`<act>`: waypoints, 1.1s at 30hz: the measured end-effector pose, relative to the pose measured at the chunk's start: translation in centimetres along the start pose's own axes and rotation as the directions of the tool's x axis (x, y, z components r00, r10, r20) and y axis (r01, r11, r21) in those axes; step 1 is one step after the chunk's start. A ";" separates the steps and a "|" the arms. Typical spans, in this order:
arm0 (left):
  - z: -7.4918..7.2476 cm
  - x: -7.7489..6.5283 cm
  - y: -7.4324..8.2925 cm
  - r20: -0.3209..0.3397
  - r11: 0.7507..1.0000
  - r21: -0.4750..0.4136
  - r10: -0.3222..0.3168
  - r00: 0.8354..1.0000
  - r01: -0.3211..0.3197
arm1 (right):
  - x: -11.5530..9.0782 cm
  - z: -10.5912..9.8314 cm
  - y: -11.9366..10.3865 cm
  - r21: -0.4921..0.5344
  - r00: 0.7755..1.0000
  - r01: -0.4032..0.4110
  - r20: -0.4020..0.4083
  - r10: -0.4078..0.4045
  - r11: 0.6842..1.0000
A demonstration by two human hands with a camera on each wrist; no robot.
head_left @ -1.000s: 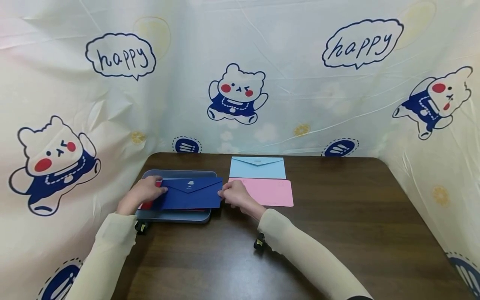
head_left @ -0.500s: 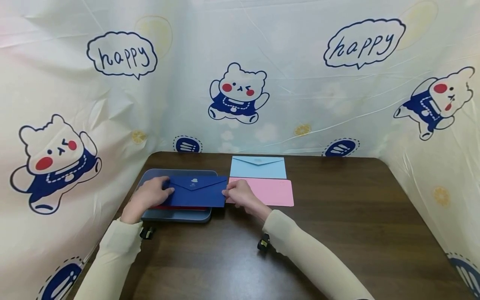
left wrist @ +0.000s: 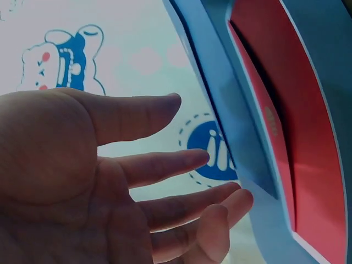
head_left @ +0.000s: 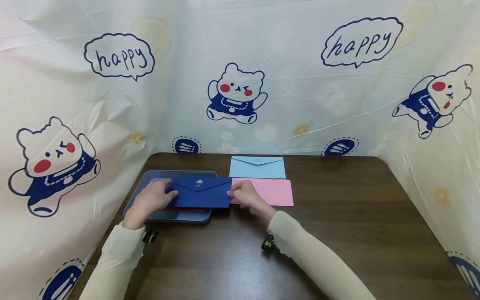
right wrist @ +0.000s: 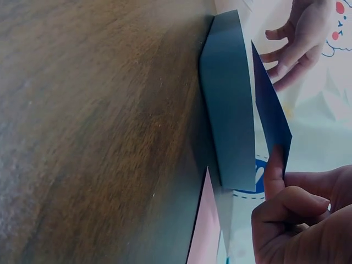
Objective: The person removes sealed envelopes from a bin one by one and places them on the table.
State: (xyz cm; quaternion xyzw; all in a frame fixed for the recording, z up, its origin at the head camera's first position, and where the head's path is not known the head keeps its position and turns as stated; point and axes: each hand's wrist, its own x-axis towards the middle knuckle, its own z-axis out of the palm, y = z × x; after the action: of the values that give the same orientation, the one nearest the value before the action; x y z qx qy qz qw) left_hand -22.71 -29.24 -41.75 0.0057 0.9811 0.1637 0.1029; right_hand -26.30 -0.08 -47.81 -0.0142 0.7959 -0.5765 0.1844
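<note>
My right hand point(head_left: 248, 196) pinches the right end of a dark blue envelope point(head_left: 204, 198) between thumb and fingers. The envelope is raised above a blue-grey tray point(head_left: 176, 216), its right end reaching past the tray's right side. At its left end is my left hand point(head_left: 153, 198). In the left wrist view, the left hand point(left wrist: 110, 176) has its fingers spread, with nothing between them and the thumb. A red envelope point(left wrist: 313, 104) lies in the tray, and in the head view most of it is hidden under the blue one.
A pink envelope point(head_left: 271, 193) lies on the brown table point(head_left: 337, 216), partly behind my right hand. Beyond it is a light blue envelope point(head_left: 257, 170). A patterned curtain point(head_left: 300, 91) hangs behind and beside the table.
The dark blue envelope has shifted to the right, and my right hand has moved with it. My left hand has also moved right, from the tray's left side to further over the tray.
</note>
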 end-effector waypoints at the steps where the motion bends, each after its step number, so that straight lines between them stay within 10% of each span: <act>1: 0.1 -0.2 0.3 -0.012 1.000 -0.001 -0.003 1.000 0.003 | 0.0 -0.1 0.1 0.001 1.000 0.000 0.002 0.000 1.000; 8: 0.9 -1.6 2.5 -0.115 0.997 -0.067 0.039 0.993 -0.047 | -0.1 -0.5 0.7 -0.020 1.000 0.000 0.001 0.000 1.000; 17: 2.8 -2.9 5.2 0.003 0.993 -0.068 0.100 0.995 -0.100 | -0.5 -1.5 1.6 -0.032 1.000 0.002 -0.003 -0.002 0.999; 33: 5.9 -3.1 7.0 -0.024 0.989 -0.072 0.124 0.992 -0.126 | -0.7 -2.5 2.1 -0.015 1.000 0.007 0.007 -0.007 1.000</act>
State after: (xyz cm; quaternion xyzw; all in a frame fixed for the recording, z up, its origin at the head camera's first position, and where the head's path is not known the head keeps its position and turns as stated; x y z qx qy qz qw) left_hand -18.61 -20.91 -44.34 0.0619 0.9731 0.2058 0.0830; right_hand -25.98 3.04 -48.85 -0.0207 0.7994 -0.5711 0.1851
